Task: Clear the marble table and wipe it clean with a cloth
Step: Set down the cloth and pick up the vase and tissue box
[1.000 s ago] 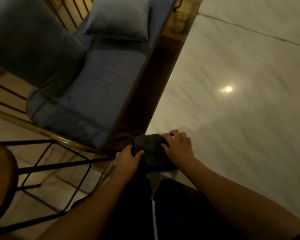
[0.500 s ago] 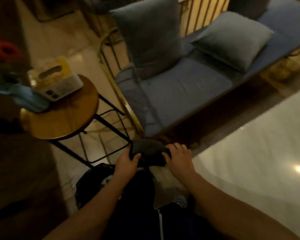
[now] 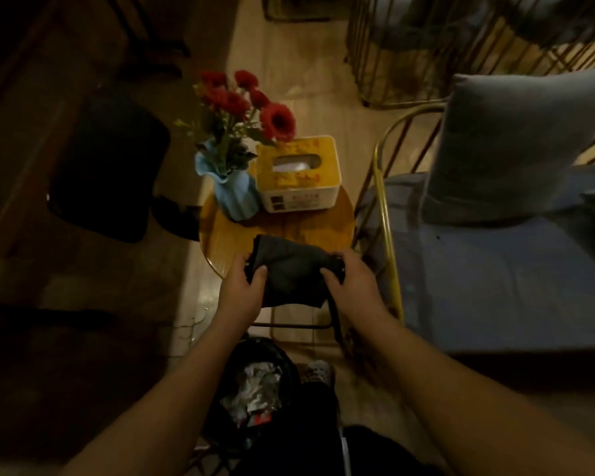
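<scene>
The cloth (image 3: 289, 269), a dark grey, soft piece bunched into loose folds, was held up between both hands above the near edge of a small round worktop (image 3: 227, 235). The left grip (image 3: 241, 290) had its left end, thumb curled over the top of the fabric and fingers tucked beneath. The right grip (image 3: 354, 286) clutched the right end, fingers wrapped round the gathered corner. Whether the cloth touched the wood under it could not be told.

The worktop was glossy amber wood on thin black metal legs. At its far side stood a pale blue vase (image 3: 236, 194) with a ribbed body and a ruffled lip, holding red flowers (image 3: 251, 104) on green stems. Just beside it to the right sat a squarish tissue box (image 3: 298, 197) with rounded corners, white sides and a yellow top, a white tissue showing in its oval slot.

To the right ran a bench (image 3: 495, 286) with a blue padded seat and a brass-coloured wire frame, and a grey pillow (image 3: 516, 149) stood upright on it.

On the pale tiled floor beneath the forearms stood a black bin (image 3: 272, 343) holding crumpled silvery wrappers (image 3: 255, 389) and a red scrap
</scene>
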